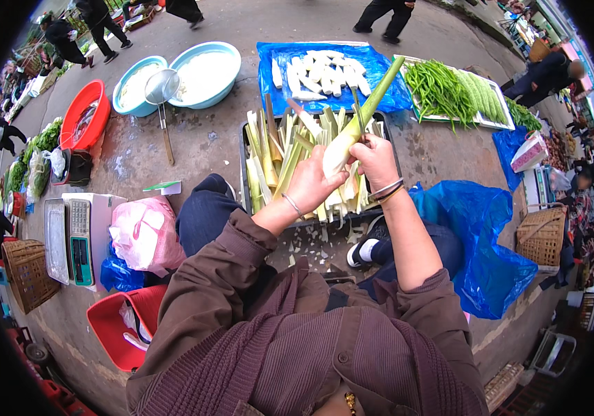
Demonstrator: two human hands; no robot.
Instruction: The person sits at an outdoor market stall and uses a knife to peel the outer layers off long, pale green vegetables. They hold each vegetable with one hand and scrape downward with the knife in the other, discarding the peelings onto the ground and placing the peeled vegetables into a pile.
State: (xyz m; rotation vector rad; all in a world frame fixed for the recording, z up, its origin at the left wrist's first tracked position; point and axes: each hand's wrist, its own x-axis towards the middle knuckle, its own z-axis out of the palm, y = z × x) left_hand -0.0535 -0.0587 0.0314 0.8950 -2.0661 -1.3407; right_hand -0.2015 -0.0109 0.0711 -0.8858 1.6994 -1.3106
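Over a dark crate (244,156) I hold a water bamboo shoot (361,123), tilted, its green leafy end pointing up and away to the right. My left hand (309,182) is closed around its pale thick base. My right hand (374,166) pinches its side just above, fingers bent against the stalk. Leaf sheaths and stalks (269,149), green and cream, fill the crate below. Beyond it, several peeled white shoots (321,73) lie on a blue plastic sheet (267,93). Small pale scraps (304,246) litter the ground between my feet.
Left stand two light-blue basins (230,82) with a strainer (162,86), a red basin (105,114), a scale (81,239), a pink bag (146,232) and a red bucket (111,326). Right are a tray of green vegetables (439,87), blue plastic (477,243) and a wicker basket (541,236). People walk beyond.
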